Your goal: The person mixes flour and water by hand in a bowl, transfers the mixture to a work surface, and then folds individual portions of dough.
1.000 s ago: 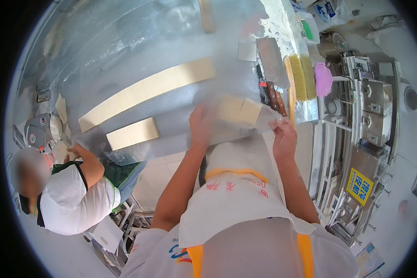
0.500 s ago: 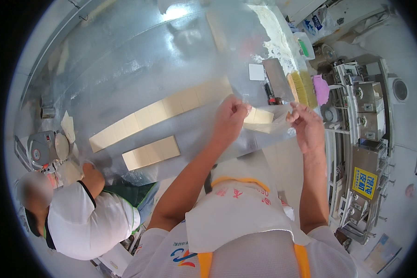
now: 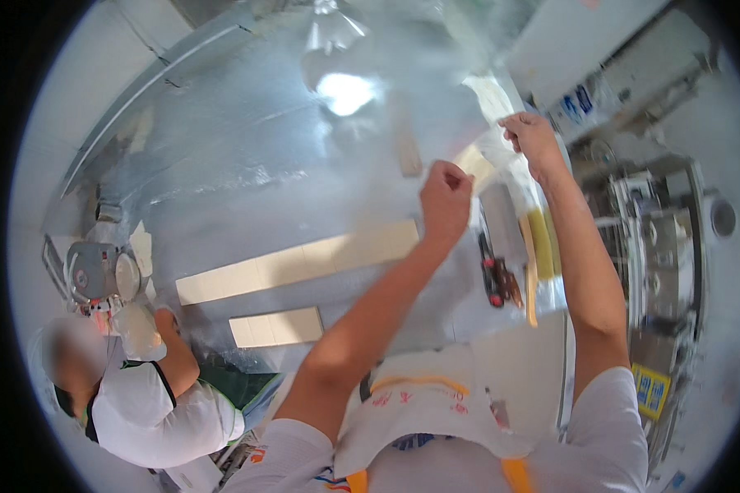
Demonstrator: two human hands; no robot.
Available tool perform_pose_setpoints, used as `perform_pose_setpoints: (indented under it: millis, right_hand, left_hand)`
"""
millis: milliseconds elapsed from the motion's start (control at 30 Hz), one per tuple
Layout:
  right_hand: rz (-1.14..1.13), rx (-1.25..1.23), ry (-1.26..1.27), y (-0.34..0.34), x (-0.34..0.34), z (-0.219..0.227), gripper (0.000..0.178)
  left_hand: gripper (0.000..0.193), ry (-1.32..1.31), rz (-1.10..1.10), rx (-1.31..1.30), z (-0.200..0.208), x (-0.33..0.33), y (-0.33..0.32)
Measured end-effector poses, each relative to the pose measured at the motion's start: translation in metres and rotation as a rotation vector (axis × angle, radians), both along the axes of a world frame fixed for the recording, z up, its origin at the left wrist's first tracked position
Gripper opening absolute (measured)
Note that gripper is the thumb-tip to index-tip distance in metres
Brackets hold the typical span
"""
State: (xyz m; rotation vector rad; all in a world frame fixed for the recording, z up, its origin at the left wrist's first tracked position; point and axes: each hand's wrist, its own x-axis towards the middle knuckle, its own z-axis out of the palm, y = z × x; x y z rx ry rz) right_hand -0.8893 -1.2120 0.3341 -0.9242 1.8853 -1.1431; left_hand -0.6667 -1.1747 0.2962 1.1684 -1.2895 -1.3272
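My left hand (image 3: 446,201) is closed, its fingertips pinching one side of a clear plastic bag (image 3: 490,148). A pale, flat, dough-like stack (image 3: 474,168) shows in or behind the plastic, blurred. My right hand (image 3: 534,144), farther right and higher, has its fingers pinched at the other side of the bag. Left of my left forearm, a long row of cream-coloured square stacks (image 3: 304,263) lies on the metal table (image 3: 247,197). Nearer to me is a shorter row (image 3: 276,327) of the same kind.
Beside my right forearm lie a yellow-bristled brush (image 3: 543,238) and a tool with a black and red handle (image 3: 492,275). A co-worker (image 3: 160,403) is at the lower left, near a grey scale (image 3: 90,271). Metal machinery (image 3: 662,222) lines the right side.
Both hands have moved up and away over the table with the bag, the right one most. The whole view has shifted, so the rows appear lower.
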Motion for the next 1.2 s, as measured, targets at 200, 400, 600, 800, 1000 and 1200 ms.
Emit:
perform_pose_setpoints:
  millis: [200, 400, 600, 800, 1000, 1200]
  right_hand:
    - [0.145, -0.137, 1.08, -0.096, -0.018, -0.056, 0.019]
    - [0.659, -0.279, 0.747, -0.19, 0.161, -0.073, 0.026]
    - [0.173, -0.625, 0.812, -0.299, 0.261, -0.161, 0.023]
    - [0.124, -0.69, 0.681, -0.306, 0.265, -0.173, 0.015]
    - [0.397, -0.39, 0.296, -0.263, 0.247, -0.109, 0.029]
    - [0.614, -0.326, 0.685, -0.202, 0.218, -0.145, 0.044]
  left_hand:
    - [0.017, -0.17, -0.048, -0.097, -0.04, -0.064, -0.04]
    - [0.024, -0.316, -0.248, -0.017, -0.075, -0.01, 0.055]
    - [0.031, -0.333, -0.268, 0.643, -0.086, 0.153, 0.157]
    - [0.021, -0.419, 0.213, 0.875, -0.084, 0.254, 0.252]
    - [0.015, -0.269, 0.133, 0.821, -0.097, 0.243, 0.239]
    - [0.024, -0.5, -0.086, 0.622, -0.085, 0.247, 0.187]
